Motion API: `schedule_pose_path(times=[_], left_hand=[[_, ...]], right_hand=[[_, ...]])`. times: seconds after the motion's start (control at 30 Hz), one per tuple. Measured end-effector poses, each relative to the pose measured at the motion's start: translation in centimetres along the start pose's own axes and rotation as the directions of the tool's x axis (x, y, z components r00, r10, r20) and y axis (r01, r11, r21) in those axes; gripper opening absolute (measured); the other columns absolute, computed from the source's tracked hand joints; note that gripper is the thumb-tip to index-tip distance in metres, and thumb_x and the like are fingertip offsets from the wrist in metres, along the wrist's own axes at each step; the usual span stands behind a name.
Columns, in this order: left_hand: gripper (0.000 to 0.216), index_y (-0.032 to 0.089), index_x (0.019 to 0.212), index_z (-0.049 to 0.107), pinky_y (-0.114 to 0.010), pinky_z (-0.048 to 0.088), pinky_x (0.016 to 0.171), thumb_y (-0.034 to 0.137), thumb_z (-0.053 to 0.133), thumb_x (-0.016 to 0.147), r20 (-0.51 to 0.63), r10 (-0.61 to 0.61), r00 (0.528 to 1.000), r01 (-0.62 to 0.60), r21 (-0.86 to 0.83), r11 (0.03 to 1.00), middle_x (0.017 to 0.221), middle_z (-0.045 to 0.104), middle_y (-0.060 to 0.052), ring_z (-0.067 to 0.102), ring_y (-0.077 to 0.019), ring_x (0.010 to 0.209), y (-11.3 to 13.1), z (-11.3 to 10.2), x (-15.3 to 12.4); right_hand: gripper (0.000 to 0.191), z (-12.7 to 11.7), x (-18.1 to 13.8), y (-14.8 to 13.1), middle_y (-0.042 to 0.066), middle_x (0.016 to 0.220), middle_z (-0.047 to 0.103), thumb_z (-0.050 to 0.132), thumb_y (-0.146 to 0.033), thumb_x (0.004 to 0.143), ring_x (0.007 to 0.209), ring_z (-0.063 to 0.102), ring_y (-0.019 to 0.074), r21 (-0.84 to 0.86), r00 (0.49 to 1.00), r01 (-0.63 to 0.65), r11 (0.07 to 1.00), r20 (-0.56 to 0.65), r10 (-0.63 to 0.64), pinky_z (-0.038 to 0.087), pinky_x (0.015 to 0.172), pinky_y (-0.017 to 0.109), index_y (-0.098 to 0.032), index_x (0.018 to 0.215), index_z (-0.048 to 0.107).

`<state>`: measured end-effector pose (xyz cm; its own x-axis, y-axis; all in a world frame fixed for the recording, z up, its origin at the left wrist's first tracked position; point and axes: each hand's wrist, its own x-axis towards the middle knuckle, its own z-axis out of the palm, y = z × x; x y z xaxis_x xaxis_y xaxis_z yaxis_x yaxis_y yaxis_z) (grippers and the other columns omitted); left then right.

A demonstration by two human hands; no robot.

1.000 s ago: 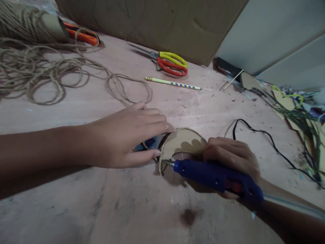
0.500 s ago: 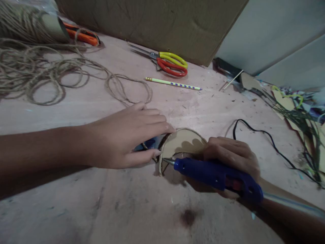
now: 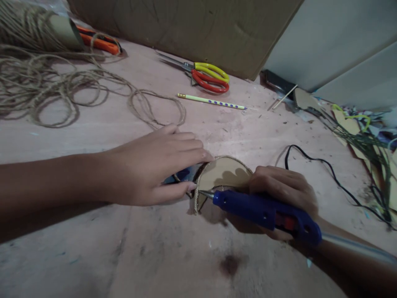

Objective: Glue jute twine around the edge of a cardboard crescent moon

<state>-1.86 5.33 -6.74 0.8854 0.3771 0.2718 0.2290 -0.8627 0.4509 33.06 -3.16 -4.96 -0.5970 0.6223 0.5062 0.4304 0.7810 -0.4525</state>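
Observation:
My right hand [image 3: 283, 190] is wrapped round a blue hot glue gun [image 3: 248, 207], a clear glue stick [image 3: 356, 246] coming out of its back end. The metal nozzle [image 3: 207, 193] touches or nearly touches the twine [image 3: 196, 203] at the left edge of a curved cardboard piece [image 3: 221, 171]. Twine also runs along that piece's top edge. My left hand [image 3: 161, 165] holds the piece at its left side, index finger on the upper edge and thumb by the twine. Something dark blue [image 3: 182, 176] shows partly beneath this hand.
Loose twine [image 3: 62, 91] and a twine roll [image 3: 34, 31] lie at the upper left beside an orange-handled tool [image 3: 102, 43]. Scissors [image 3: 211, 78] and a pencil [image 3: 212, 102] lie behind my hands. A black cord [image 3: 328, 165] and scraps [image 3: 356, 128] are on the right; a cardboard sheet [image 3: 186, 33] stands behind.
The glue gun's nozzle has shifted very slightly upward along the twine. My left hand and the cardboard piece stay almost in place.

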Motion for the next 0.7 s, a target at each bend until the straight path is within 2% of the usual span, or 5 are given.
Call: schedule_pose_path(times=[0.1,0.3,0.53,0.63,0.7], left_hand=[[0.042,0.03,0.162,0.067,-0.056,0.048,0.114,0.05,0.052,0.128,0.0,0.002,1.0,-0.002,0.003,1.0,0.153,0.089,-0.01,0.081,-0.0373,0.134,-0.01,0.02,0.0],[0.041,0.031,0.162,0.065,-0.055,0.048,0.113,0.048,0.054,0.127,-0.009,0.018,1.0,-0.018,0.011,1.0,0.154,0.088,-0.01,0.081,-0.0377,0.133,-0.04,-0.04,0.01],[0.041,0.032,0.162,0.065,-0.056,0.049,0.115,0.05,0.053,0.127,0.006,-0.001,1.0,0.001,0.009,1.0,0.155,0.088,-0.01,0.081,-0.0384,0.136,-0.03,-0.09,0.04],[0.042,0.033,0.163,0.065,-0.056,0.049,0.116,0.051,0.053,0.127,0.008,-0.006,1.0,0.006,0.013,1.0,0.156,0.088,-0.01,0.08,-0.0382,0.138,0.0,-0.06,0.01],[0.042,0.032,0.163,0.066,-0.055,0.049,0.115,0.051,0.053,0.127,0.001,0.0,1.0,0.0,0.014,1.0,0.155,0.088,-0.01,0.081,-0.0378,0.135,0.03,-0.04,0.01]], right_hand=[[0.026,0.03,-0.12,0.01,0.001,0.085,0.074,0.067,-0.05,0.129,0.06,0.06,0.0191,-0.001,1.0,-0.011,1.0,0.001,0.011,0.047,0.056,0.037,-0.029,0.114,0.07],[0.027,0.04,-0.29,-0.17,-0.001,0.082,0.07,0.07,-0.048,0.127,0.059,0.057,0.0172,-0.012,0.999,-0.054,0.998,0.005,0.054,0.047,0.058,0.037,-0.029,0.108,0.066],[0.025,-0.4,-0.34,-0.39,-0.001,0.082,0.064,0.071,-0.047,0.126,0.061,0.053,0.0177,-0.034,0.996,-0.075,0.997,0.055,0.077,0.037,0.055,0.037,-0.028,0.11,0.066],[0.023,-0.66,-0.35,-0.43,-0.001,0.082,0.065,0.074,-0.045,0.124,0.061,0.055,0.0179,-0.037,0.995,-0.088,0.995,0.048,0.089,0.042,0.058,0.038,-0.028,0.111,0.066],[0.03,-0.84,-0.32,-0.35,-0.001,0.083,0.067,0.069,-0.052,0.128,0.06,0.057,0.0183,-0.033,0.994,-0.086,0.996,0.066,0.088,0.046,0.058,0.038,-0.028,0.111,0.067]])
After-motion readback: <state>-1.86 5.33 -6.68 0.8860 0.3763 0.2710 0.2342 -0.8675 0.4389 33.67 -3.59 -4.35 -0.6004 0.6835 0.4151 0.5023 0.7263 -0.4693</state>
